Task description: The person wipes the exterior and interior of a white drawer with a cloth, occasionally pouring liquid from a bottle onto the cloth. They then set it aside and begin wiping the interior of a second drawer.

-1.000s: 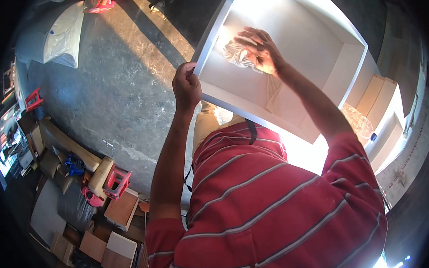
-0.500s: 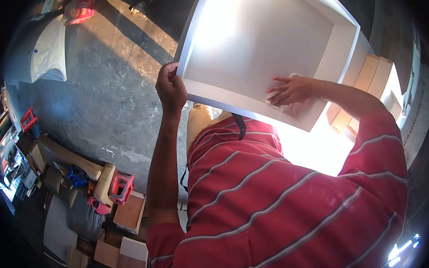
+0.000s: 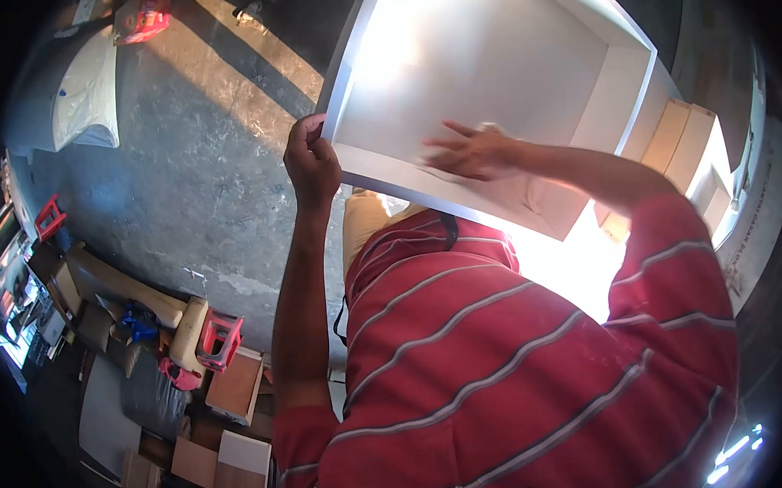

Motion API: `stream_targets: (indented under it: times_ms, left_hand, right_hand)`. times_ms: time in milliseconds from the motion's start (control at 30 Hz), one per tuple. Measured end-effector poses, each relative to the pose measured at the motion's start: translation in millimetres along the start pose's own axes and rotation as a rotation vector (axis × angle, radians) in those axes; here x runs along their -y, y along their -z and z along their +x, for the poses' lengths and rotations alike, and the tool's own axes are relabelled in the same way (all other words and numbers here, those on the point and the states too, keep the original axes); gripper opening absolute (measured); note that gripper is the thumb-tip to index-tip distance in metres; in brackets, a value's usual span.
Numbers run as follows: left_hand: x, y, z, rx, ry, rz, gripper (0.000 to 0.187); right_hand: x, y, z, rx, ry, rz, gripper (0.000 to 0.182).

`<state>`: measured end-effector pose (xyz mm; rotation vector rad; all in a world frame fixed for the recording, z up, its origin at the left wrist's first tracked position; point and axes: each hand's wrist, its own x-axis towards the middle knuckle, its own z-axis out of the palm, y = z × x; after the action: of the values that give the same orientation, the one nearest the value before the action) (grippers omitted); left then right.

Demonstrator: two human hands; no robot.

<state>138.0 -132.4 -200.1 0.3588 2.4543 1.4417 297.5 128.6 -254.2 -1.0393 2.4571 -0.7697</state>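
A white open box (image 3: 523, 64), like a drawer, is tilted in front of my body with its inside facing me. My left hand (image 3: 314, 164) grips the box's left edge near the lower corner, fingers curled round the rim. Inside, my right hand (image 3: 474, 153) lies over the lower wall and the bottom panel, slightly blurred, its fingers stretched out. A bit of white cloth (image 3: 489, 127) shows at the back of that hand; most of it is hidden under the palm.
Wooden box parts (image 3: 679, 144) stand at the right. On the concrete floor (image 3: 206, 200) at left are a brown sofa (image 3: 131, 286), a red stool (image 3: 222, 340) and several wooden panels (image 3: 242, 468). A red package (image 3: 144, 19) sits at the upper left.
My right hand has slid left along the inside of the box with the cloth. My left hand and the box have stayed in place.
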Motion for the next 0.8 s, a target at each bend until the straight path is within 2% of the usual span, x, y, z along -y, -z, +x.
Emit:
stream_targets:
  times_ms: [33,167,300,367,400,467,533,567,600,633,667,733,800]
  left_hand:
    - [-1,0,0,0.012,0.027,0.005,0.033]
    - [0,-1,0,-0.004,-0.011,0.007,0.032]
    - [-1,2,-1,0.017,0.008,-0.004,0.032]
    - [2,3,0,0.024,-0.006,0.000,0.032]
    - [3,4,0,0.031,0.001,0.005,0.032]
    - [3,3,0,0.051,0.001,-0.005,0.033]
    - [5,5,-1,0.044,0.023,0.001,0.033]
    - [4,5,-1,0.045,0.028,-0.013,0.033]
    - [7,5,-1,0.049,0.018,-0.007,0.033]
    - [12,4,-1,0.049,0.011,-0.007,0.033]
    - [12,4,0,0.047,0.005,-0.006,0.033]
    - [10,5,1,0.040,-0.021,0.004,0.032]
    - [12,6,0,0.060,-0.040,0.015,0.033]
  right_hand:
    - [-8,-1,-30,0.087,0.142,-0.052,0.048]
    - [-5,8,-54,0.168,0.230,-0.078,0.050]
    - [-15,13,43,-0.178,-0.127,-0.224,0.047]
    - [-34,29,86,-0.430,-0.324,-0.381,0.049]
    - [-51,34,94,-0.441,-0.334,-0.387,0.049]
    - [-99,44,97,-0.638,-0.528,-0.296,0.046]
    - [-150,67,75,-0.685,-0.736,-0.456,0.049]
    - [-174,70,55,-0.787,-0.835,-0.573,0.050]
    - [-188,71,29,-0.728,-0.975,-0.871,0.048]
    - [-165,101,12,-0.858,-1.008,-0.640,0.046]
    - [-156,97,19,-0.872,-1.007,-0.639,0.046]
    - [-145,81,39,-1.004,-1.125,-0.445,0.041]
    - [-122,73,83,-0.334,-0.980,-0.521,0.034]
